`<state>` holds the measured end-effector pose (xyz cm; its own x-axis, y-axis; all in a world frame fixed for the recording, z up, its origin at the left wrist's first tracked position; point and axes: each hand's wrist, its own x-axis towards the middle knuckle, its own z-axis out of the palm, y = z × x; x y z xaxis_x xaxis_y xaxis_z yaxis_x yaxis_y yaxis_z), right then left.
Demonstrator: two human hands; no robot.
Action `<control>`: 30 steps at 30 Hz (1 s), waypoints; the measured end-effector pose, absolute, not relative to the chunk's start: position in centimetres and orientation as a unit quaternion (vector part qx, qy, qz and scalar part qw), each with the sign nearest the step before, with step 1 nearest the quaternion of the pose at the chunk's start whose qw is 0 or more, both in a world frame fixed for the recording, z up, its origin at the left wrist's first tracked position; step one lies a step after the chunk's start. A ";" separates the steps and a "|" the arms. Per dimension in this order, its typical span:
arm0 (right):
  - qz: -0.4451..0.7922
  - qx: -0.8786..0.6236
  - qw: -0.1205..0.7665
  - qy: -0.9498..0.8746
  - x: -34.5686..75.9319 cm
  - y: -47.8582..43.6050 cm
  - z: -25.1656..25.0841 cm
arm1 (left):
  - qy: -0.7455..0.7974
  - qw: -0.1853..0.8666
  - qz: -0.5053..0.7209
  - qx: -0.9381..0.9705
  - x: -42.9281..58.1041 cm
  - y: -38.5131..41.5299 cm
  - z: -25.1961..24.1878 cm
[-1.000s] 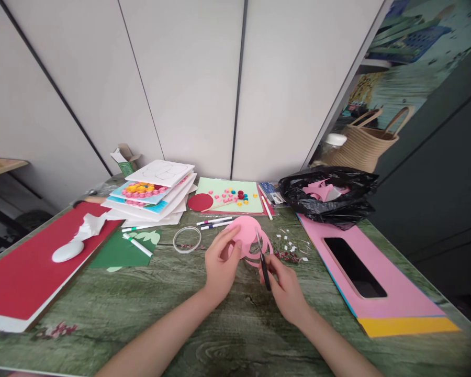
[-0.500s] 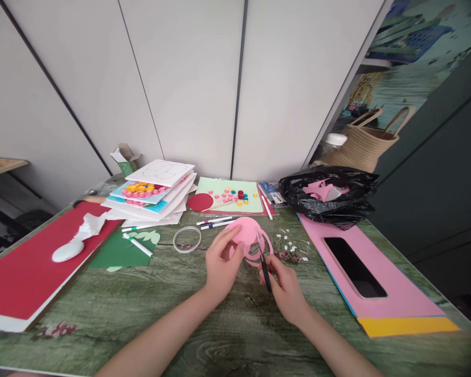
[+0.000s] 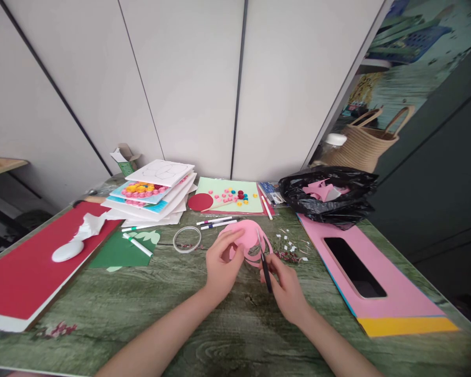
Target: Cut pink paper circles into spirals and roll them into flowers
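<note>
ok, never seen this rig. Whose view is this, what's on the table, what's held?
No machine here: a person's two bare hands, seen by one camera worn on their head, looking forward and down. The left hand holds pink paper; the right hand holds scissors, blades at the paper. On the table, a stack of sheets and dark green paper lie to the left; a black bag and a phone to the right.
</note>
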<state>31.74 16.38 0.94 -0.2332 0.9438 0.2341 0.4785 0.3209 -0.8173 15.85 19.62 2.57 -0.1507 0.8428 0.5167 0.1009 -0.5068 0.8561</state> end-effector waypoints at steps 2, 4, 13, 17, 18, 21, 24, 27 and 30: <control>0.308 -0.493 0.374 -0.722 31.7 16.4 0.9 | 0.404 0.289 0.645 0.581 15.8 19.6 2.6; 0.308 -0.492 0.373 -0.724 31.7 16.4 0.9 | 0.404 0.291 0.648 0.576 15.8 19.5 2.7; 0.308 -0.493 0.367 -0.726 31.7 16.4 1.2 | 0.414 0.304 0.650 0.559 15.8 19.7 2.6; 0.306 -0.493 0.365 -0.728 31.7 16.4 1.3 | 0.428 0.304 0.650 0.550 15.7 19.6 2.5; 0.305 -0.493 0.363 -0.729 31.7 16.4 1.3 | 0.429 0.303 0.650 0.549 15.7 19.6 2.5; 0.305 -0.495 0.360 -0.730 31.7 16.5 1.3 | 0.426 0.300 0.656 0.546 15.8 19.6 2.6; 0.308 -0.496 0.355 -0.730 31.7 16.6 1.2 | 0.419 0.307 0.668 0.533 15.9 19.7 2.7; 0.309 -0.496 0.352 -0.731 31.6 16.5 1.2 | 0.415 0.314 0.674 0.524 16.0 19.8 2.6; 0.311 -0.500 0.352 -0.728 31.5 16.4 1.3 | 0.421 0.314 0.670 0.525 16.0 19.8 2.5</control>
